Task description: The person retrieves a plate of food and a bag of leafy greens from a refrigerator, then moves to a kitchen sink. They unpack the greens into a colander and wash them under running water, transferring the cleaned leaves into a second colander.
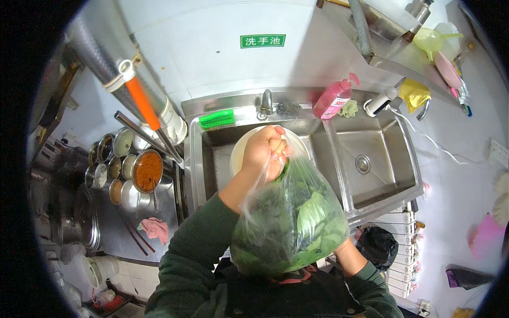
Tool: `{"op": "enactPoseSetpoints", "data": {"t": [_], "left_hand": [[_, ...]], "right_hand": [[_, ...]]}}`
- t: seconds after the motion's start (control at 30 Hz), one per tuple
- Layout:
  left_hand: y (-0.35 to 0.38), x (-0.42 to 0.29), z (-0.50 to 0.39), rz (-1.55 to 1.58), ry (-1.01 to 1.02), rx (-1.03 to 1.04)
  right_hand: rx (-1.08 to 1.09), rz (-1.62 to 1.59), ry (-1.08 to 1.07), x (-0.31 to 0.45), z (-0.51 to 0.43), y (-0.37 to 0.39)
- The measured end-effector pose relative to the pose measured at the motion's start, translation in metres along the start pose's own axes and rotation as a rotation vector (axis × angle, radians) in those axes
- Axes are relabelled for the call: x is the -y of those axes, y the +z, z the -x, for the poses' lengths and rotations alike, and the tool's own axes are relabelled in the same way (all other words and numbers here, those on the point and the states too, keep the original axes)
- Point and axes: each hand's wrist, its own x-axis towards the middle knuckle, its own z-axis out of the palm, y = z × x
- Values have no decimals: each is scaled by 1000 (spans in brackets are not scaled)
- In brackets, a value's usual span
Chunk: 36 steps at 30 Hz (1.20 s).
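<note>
My left hand [267,150] is closed on the gathered neck of a clear plastic bag [294,214] full of green leafy vegetables. The bag hangs in front of my body, over the near edge of the sink. My right hand [341,247] is behind the bag's lower right side; only the wrist and a little of the hand show, and its fingers are hidden. A round pale basin [237,153] stands in the left bowl of the stainless steel sink [344,175], partly covered by my left hand and the bag.
Behind the sink are a faucet [266,104], a green scrub brush [217,119] and a pink pump bottle [333,99]. Seasoning containers [148,171], chopsticks [137,239] and a pink cloth [154,229] lie on the left counter. An orange-handled metal tool [142,103] leans beside the sink.
</note>
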Motion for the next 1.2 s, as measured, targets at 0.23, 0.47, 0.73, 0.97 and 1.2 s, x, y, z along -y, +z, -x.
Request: {"op": "enactPoseSetpoints", "data": {"t": [0.23,0.47,0.73,0.97,1.2], "left_hand": [[-44,8,-48,-298,2,-153],[-87,5,-59,-601,-169,-190],[-109,-22,-20,-285,-480,-70],[-96,-30,-30,-381,-571,-147],[-98,-18,-29,92,-540,-127]], "right_hand": [[-185,280,-125,23,-6,-6],[-486,393,0,46,-16,6],[-575,619,-12,47,-23,22],[-280,1390,-706,28,-41,44],[-418,1792,-1042,45,-60,67]]}}
